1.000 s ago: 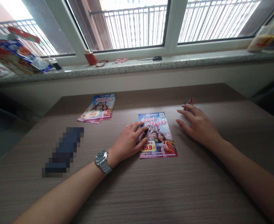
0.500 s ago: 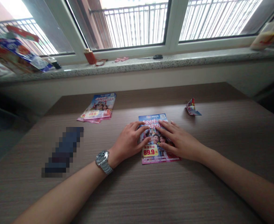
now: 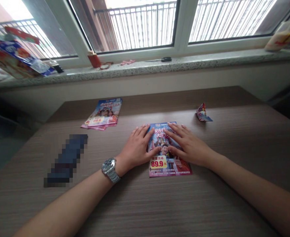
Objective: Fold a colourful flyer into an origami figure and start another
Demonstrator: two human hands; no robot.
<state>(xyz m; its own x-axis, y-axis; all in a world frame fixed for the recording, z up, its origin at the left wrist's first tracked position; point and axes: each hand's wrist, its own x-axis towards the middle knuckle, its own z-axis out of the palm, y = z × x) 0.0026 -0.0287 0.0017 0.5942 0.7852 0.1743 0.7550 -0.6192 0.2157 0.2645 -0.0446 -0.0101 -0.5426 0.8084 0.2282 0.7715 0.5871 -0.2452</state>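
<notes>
A printed flyer (image 3: 169, 168), blue at the top and pink at the bottom with "89.9" in a yellow box, lies flat on the wooden table (image 3: 145, 207) in front of me. My left hand (image 3: 138, 144) rests along its left edge, fingers stretched out and thumb on the paper. From the other side my right hand (image 3: 188, 144) lies flat over the flyer's right part, fingers spread. Both hands cover some of the print. Neither hand grips anything. A watch (image 3: 110, 169) is on my left wrist.
A stack of similar flyers (image 3: 104, 113) lies at the back left. At the back right stands a small folded paper piece (image 3: 203, 113). A pixelated dark object (image 3: 67, 159) is on the left. Scissors (image 3: 166, 59) and an orange lighter-like item (image 3: 94, 60) sit on the windowsill (image 3: 135, 70).
My left hand's fingers have straightened from a curled pose and flattened at the flyer's left edge. The right hand's fingers have shifted slightly away from me. The flyer has moved slightly towards me.
</notes>
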